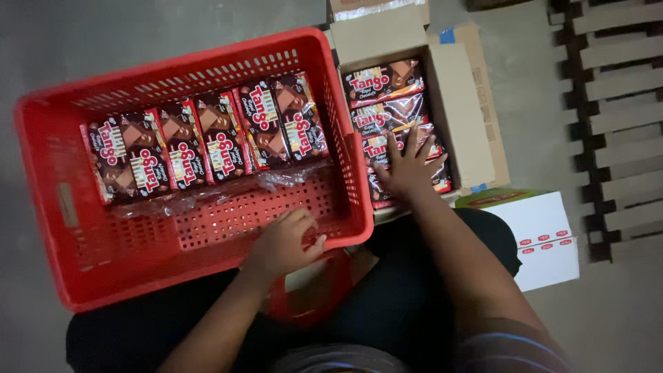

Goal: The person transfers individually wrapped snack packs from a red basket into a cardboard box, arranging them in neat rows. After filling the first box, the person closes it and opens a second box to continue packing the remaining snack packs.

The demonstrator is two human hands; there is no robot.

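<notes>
A red plastic basket [48, 207] rests on my lap and holds a row of several dark brown wafer packs [207, 141] along its far side. My left hand [286, 242] grips the basket's near rim, fingers curled over it. To the right stands an open cardboard box [463, 117] with more of the same wafer packs [383, 83] stacked inside. My right hand [407, 166] lies flat on the packs in the box, fingers spread.
A white carton [545, 235] with red marks sits on the floor by my right knee. A wooden slatted pallet [615, 103] lies at the far right. Loose clear wrap [228, 190] trails inside the basket below the packs.
</notes>
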